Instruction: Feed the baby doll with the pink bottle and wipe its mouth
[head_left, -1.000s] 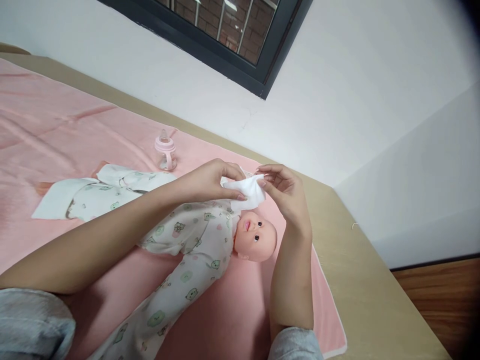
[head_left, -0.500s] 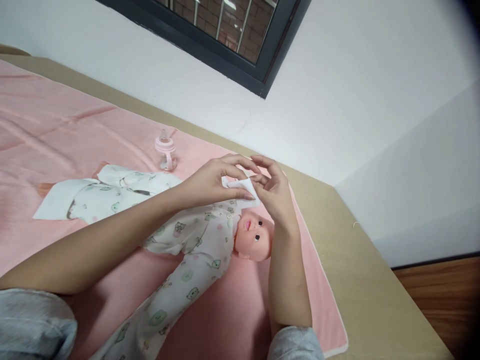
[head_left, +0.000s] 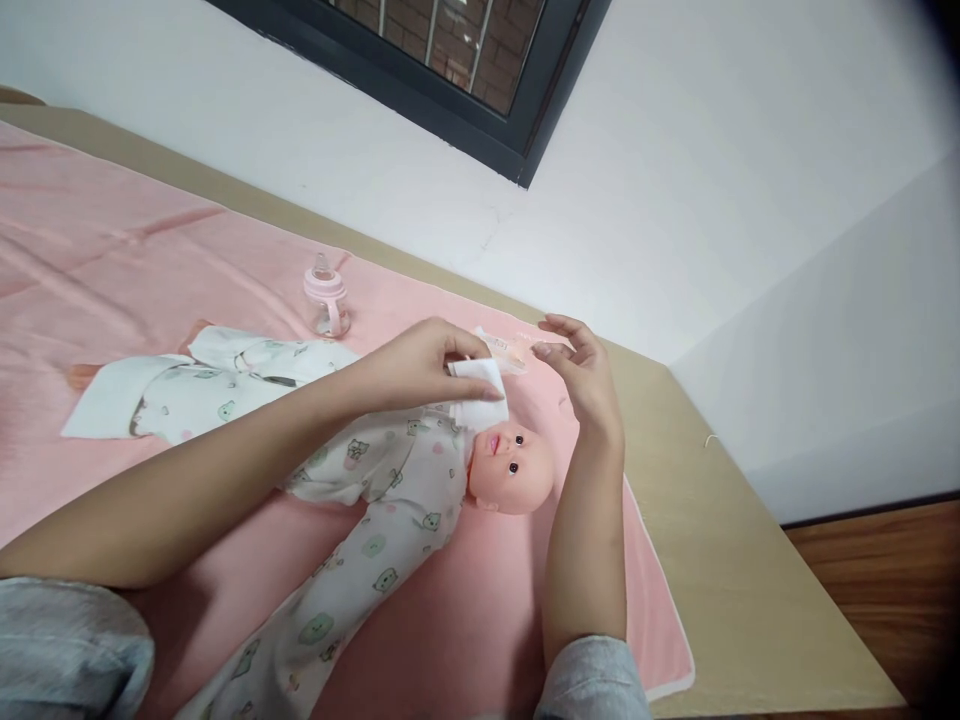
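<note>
My left hand (head_left: 446, 370) pinches a folded white cloth or wipe (head_left: 484, 385) between thumb and fingers, over the doll's neck and upper chest. The baby doll (head_left: 510, 470) lies on its back, head to the right, in white clothes with green animal prints. Right of the cloth, my right hand (head_left: 581, 370) hovers with bent fingers apart and nothing visible in them. Just beyond the cloth a small clear plastic packet with print (head_left: 506, 355) lies on the blanket, partly behind my left hand.
A pink-topped baby bottle (head_left: 326, 297) stands upright on the pink blanket (head_left: 112, 260) behind the doll. The blanket covers much of the wooden table (head_left: 690, 540). A white wall (head_left: 712, 180) with a dark-framed window (head_left: 517, 150) rises behind.
My right hand has come off the white cloth and moved right, its fingers apart. My left hand keeps the cloth, and more of the packet and the doll's head now shows.
</note>
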